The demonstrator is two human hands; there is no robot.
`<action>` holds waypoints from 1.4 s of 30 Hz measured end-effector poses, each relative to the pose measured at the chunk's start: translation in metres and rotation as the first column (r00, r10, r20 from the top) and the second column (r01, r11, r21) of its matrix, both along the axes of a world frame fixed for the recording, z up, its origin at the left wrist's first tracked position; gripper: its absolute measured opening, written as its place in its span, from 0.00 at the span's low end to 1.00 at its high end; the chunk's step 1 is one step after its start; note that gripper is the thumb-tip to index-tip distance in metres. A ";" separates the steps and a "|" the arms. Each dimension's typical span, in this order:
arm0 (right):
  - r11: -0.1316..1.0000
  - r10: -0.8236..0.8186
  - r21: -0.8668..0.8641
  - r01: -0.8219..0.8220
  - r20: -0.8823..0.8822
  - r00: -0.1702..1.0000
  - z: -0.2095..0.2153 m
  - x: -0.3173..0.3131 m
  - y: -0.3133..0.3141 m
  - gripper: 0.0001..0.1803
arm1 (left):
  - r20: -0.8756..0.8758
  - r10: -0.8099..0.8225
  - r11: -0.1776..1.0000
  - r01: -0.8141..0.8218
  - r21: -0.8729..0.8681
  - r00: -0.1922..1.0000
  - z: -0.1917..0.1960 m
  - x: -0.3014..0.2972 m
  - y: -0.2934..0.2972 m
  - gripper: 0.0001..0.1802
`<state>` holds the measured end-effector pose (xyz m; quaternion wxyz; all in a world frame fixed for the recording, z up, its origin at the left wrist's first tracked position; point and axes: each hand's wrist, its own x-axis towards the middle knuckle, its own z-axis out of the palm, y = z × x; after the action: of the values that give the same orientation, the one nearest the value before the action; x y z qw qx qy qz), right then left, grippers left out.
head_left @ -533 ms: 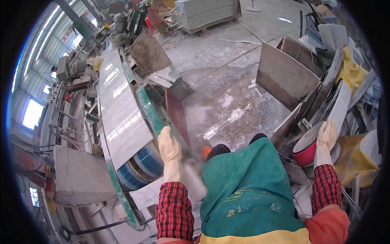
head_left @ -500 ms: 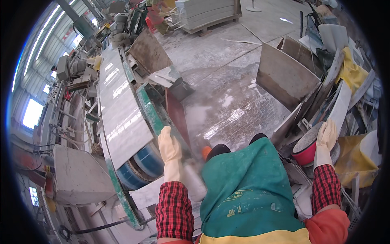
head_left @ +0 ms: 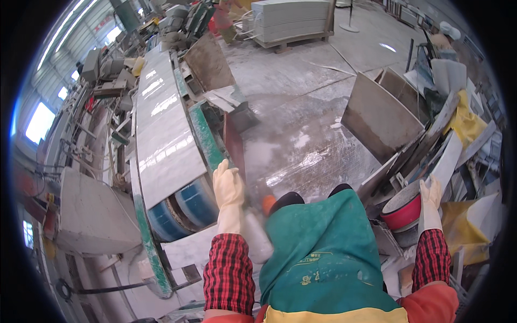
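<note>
My left hand (head_left: pixel 229 191), in a pale rubber glove, hovers beside the green rail of a roller conveyor. Its fingers are loosely stretched and hold nothing visible. Next to it, a glossy white stone slab (head_left: pixel 167 132) lies along the conveyor, short of the blue rollers (head_left: pixel 195 203) at the near end. On the far right, my right hand (head_left: pixel 430 195), gloved alike, is beside a bucket (head_left: pixel 403 212) with a red outside. Its fingers point away from me, slightly apart, with nothing seen in them. Whether it touches the bucket, I cannot tell.
Brown boards (head_left: pixel 379 118) lean at the right near a heap of offcuts and a yellow cloth (head_left: pixel 464 121). A pallet of stacked pale slabs (head_left: pixel 291 21) stands at the back, a person beside it. Wet concrete floor (head_left: pixel 301 140) lies ahead. A green apron (head_left: pixel 323 247) covers my front.
The whole view has shifted a little. My left fingers look looser and more spread than before. My right hand has dropped slightly beside the bucket. The slab still lies on the conveyor.
</note>
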<state>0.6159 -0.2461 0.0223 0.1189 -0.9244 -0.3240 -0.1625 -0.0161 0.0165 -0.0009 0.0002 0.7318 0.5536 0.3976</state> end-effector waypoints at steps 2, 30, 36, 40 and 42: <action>0.957 -0.268 -0.151 0.247 -0.140 0.953 0.032 -0.014 0.008 0.42 | 0.024 0.022 1.000 -0.022 0.015 0.999 -0.001 0.000 -0.002 0.04; 0.381 0.891 0.749 -0.543 -0.455 -0.002 0.149 -0.221 0.158 0.47 | 0.930 0.011 0.900 0.402 -0.170 0.368 0.073 0.060 -0.055 0.22; -0.357 0.877 0.283 -0.890 -0.227 -0.424 0.161 -0.393 0.214 0.40 | 0.846 0.275 0.742 0.661 0.116 -0.457 0.102 0.033 -0.090 0.25; -0.566 0.823 0.045 -0.823 -0.028 -0.568 0.132 -0.492 0.234 0.32 | 0.867 0.201 0.940 0.340 -0.039 -0.456 0.077 -0.032 -0.108 0.22; -0.602 0.798 0.076 -0.795 0.081 -0.597 0.118 -0.503 0.245 0.30 | 0.853 0.168 0.976 0.207 -0.073 -0.495 0.066 -0.064 -0.106 0.22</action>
<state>0.1129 -0.0007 0.1401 0.2525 -0.1186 -0.9598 0.0313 -0.0798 -0.0896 0.0649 0.5657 0.0264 0.3003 0.7675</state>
